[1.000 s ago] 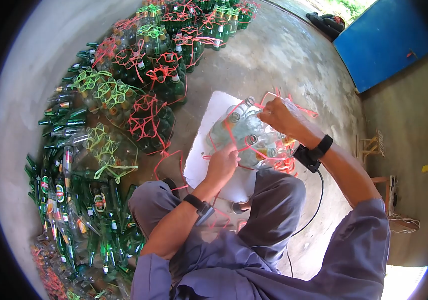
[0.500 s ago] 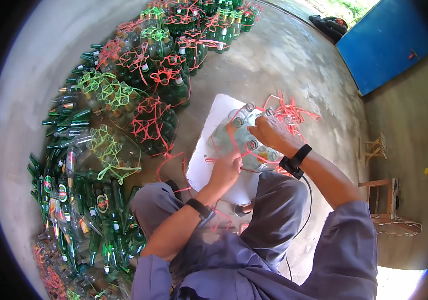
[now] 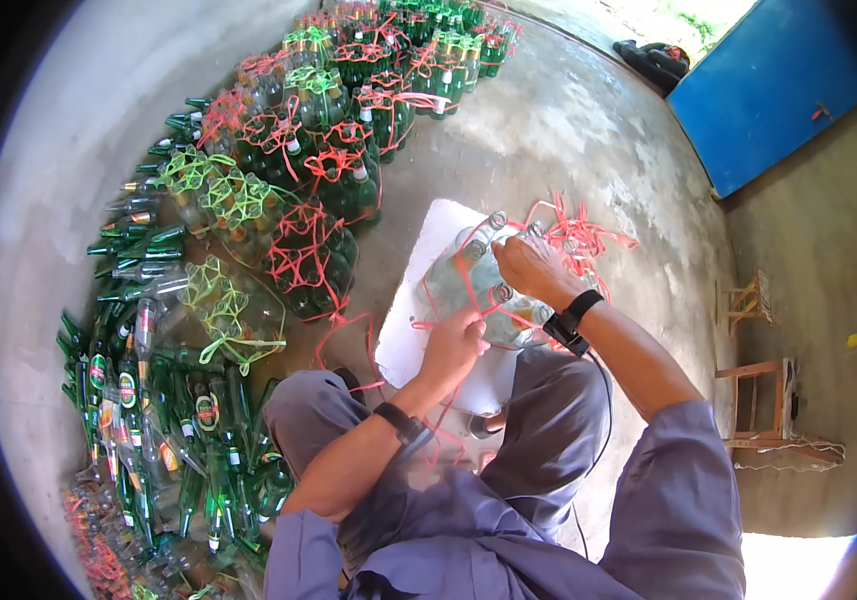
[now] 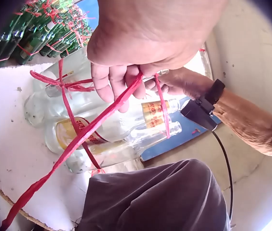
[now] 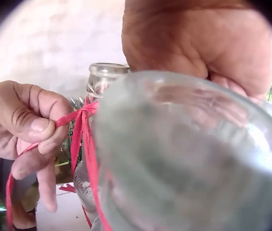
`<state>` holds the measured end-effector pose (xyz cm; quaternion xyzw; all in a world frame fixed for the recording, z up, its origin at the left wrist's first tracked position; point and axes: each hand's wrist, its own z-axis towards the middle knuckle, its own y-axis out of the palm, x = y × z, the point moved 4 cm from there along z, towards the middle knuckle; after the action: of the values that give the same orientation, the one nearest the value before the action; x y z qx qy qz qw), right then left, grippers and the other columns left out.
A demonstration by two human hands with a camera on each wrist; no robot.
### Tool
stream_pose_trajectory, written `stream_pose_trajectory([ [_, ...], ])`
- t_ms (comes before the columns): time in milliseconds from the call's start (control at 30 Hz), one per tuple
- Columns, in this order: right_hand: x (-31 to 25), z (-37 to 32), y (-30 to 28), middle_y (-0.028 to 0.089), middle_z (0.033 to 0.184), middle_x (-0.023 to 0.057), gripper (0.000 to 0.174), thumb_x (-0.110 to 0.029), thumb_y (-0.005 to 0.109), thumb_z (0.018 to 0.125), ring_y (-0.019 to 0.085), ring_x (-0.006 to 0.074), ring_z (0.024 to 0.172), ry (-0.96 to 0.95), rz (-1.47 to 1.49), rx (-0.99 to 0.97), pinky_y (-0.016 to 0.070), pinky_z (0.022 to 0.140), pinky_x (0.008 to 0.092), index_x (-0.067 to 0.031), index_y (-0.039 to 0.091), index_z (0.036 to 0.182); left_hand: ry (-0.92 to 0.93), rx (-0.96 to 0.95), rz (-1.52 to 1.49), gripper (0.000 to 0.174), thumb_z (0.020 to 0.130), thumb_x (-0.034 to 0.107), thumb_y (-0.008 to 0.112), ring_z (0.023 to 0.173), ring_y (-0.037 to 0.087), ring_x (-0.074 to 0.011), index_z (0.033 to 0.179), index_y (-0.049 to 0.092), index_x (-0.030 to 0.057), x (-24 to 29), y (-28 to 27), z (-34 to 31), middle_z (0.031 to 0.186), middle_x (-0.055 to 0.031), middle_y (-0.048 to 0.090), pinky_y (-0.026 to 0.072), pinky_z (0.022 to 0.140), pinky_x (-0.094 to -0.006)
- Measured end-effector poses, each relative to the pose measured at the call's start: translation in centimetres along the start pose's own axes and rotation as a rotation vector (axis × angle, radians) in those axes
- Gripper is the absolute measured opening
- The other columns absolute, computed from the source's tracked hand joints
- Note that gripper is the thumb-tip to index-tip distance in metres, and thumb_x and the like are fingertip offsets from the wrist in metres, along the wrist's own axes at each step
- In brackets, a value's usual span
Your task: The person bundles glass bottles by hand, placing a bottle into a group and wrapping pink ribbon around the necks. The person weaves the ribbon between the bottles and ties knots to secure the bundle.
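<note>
A cluster of clear glass bottles [image 3: 445, 272] stands on a white board [image 3: 400, 345] before the seated person, with red plastic twine [image 4: 85, 134] looped around bodies and necks. My left hand [image 3: 451, 350] pinches the twine between thumb and forefinger, beside a bottle neck [image 5: 100, 79] where the strand crosses in a knot. Over the necks on the far side is my right hand [image 3: 536, 270], its fingers bent downward among the bottles. In the right wrist view a blurred bottle mouth [image 5: 189, 144] hides those fingertips, so I cannot tell what they grip.
Rows of green bottles [image 3: 328, 180] bound in red and green twine stand at the left, with loose green bottles [image 3: 203, 430] lying nearer. Loose red twine [image 3: 593, 240] lies beyond the board. A blue door [image 3: 768, 95] and wooden stool [image 3: 763, 400] are at the right.
My right hand has come left and lower, from the far right side of the cluster to over its necks. The left hand keeps its pinch on the twine near the same neck.
</note>
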<state>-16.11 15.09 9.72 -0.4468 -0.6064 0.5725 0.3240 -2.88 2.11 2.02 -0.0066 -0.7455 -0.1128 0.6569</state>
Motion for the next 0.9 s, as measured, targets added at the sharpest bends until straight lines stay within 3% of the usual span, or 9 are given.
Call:
stream_pose_trajectory([
  [133, 0.6, 0.2, 0.3, 0.065, 0.08, 0.0314, 0.057, -0.036, 0.043, 0.106, 0.066, 0.0469, 0.08, 0.023, 0.071, 0.02, 0.0507, 0.07, 0.0533, 0.0063, 0.067, 0.077, -0.053, 0.0, 0.036, 0.014, 0.103, 0.011, 0.052, 0.07, 0.063, -0.0125, 0.098, 0.057, -0.0022, 0.9, 0.2, -0.6, 0.08, -0.0044, 0.058, 0.0577, 0.071, -0.0323],
  [267, -0.6, -1.2, -1.7, 0.068, 0.089, 0.0259, 0.052, -0.041, 0.043, 0.106, 0.069, 0.0424, 0.087, -0.088, 0.048, 0.009, 0.053, 0.073, 0.0534, 0.0066, 0.065, 0.108, -0.06, 0.008, -0.029, 0.016, 0.103, 0.011, 0.052, 0.07, 0.063, -0.0122, 0.097, 0.057, -0.0023, 1.0, 0.4, -0.9, 0.08, -0.0041, 0.057, 0.0582, 0.071, -0.0317],
  [400, -0.9, -2.1, -2.5, 0.068, 0.091, 0.0226, 0.048, -0.041, 0.049, 0.104, 0.069, 0.0392, 0.089, -0.064, -0.049, 0.009, 0.0538, 0.074, 0.0527, 0.0017, 0.06, 0.123, -0.062, -0.024, -0.072, 0.017, 0.103, 0.013, 0.053, 0.069, 0.061, -0.0109, 0.097, 0.058, -0.0017, 0.8, 0.7, -1.0, 0.081, -0.0033, 0.056, 0.0597, 0.072, -0.0327],
  [467, -0.9, -3.2, -3.8, 0.068, 0.088, 0.0205, 0.043, -0.041, 0.056, 0.1, 0.069, 0.0392, 0.081, 0.027, -0.007, 0.343, 0.0539, 0.068, 0.0518, -0.0027, 0.065, 0.117, -0.066, -0.025, -0.072, 0.017, 0.103, 0.013, 0.053, 0.068, 0.06, -0.0105, 0.097, 0.058, -0.0017, 0.6, 0.8, -1.2, 0.081, -0.0032, 0.056, 0.0602, 0.072, -0.0331],
  [500, -1.3, -4.0, -4.0, 0.068, 0.088, 0.0205, 0.043, -0.041, 0.056, 0.1, 0.069, 0.0392, 0.081, 0.028, -0.003, 0.341, 0.0539, 0.068, 0.0518, -0.0027, 0.065, 0.117, -0.066, -0.03, -0.097, 0.017, 0.103, 0.013, 0.053, 0.068, 0.059, -0.0102, 0.096, 0.058, -0.0015, 1.1, 0.8, -1.5, 0.082, -0.0026, 0.056, 0.06, 0.071, -0.033],
  [567, -2.6, -6.6, -5.5, 0.069, 0.079, 0.0172, 0.039, -0.042, 0.06, 0.097, 0.069, 0.04, 0.07, 0.021, 0.051, 0.557, 0.0535, 0.061, 0.0502, -0.0043, 0.072, 0.098, -0.064, -0.033, -0.12, 0.016, 0.103, 0.012, 0.053, 0.068, 0.059, -0.0099, 0.096, 0.058, -0.0013, 1.2, 0.9, -1.6, 0.083, -0.0021, 0.056, 0.0599, 0.071, -0.0328],
  [700, -5.3, -11.2, -2.8, 0.068, 0.068, 0.0181, 0.037, -0.031, 0.066, 0.093, 0.068, 0.0351, 0.061, 0.067, 0.194, 0.413, 0.0539, 0.057, 0.0439, 0.002, 0.072, 0.079, -0.006, -0.085, -0.238, 0.014, 0.102, 0.01, 0.054, 0.071, 0.059, -0.009, 0.102, 0.063, -0.0006, 0.9, 1.8, -1.8, 0.083, -0.0025, 0.062, 0.0572, 0.068, -0.0299],
  [767, -5.4, -11.9, -0.1, 0.064, 0.06, 0.016, 0.041, -0.037, 0.063, 0.092, 0.068, 0.0368, 0.061, 0.083, 0.297, 0.275, 0.0534, 0.056, 0.0442, -0.0061, 0.072, 0.067, -0.007, -0.123, -0.304, 0.011, 0.102, 0.007, 0.054, 0.077, 0.06, -0.0086, 0.106, 0.062, 0.0004, 0.5, 2.3, -1.9, 0.089, -0.0019, 0.062, 0.0576, 0.071, -0.0295],
  [900, -4.6, -11.6, 1.5, 0.065, 0.063, 0.0181, 0.036, -0.035, 0.065, 0.089, 0.068, 0.034, 0.06, 0.204, 0.657, 0.114, 0.053, 0.057, 0.0427, -0.0039, 0.073, 0.074, -0.034, -0.085, -0.282, 0.015, 0.102, 0.005, 0.055, 0.082, 0.062, -0.009, 0.113, 0.065, 0.0005, 0.2, 2.5, -2.3, 0.092, -0.0019, 0.065, 0.0527, 0.068, -0.0258],
])
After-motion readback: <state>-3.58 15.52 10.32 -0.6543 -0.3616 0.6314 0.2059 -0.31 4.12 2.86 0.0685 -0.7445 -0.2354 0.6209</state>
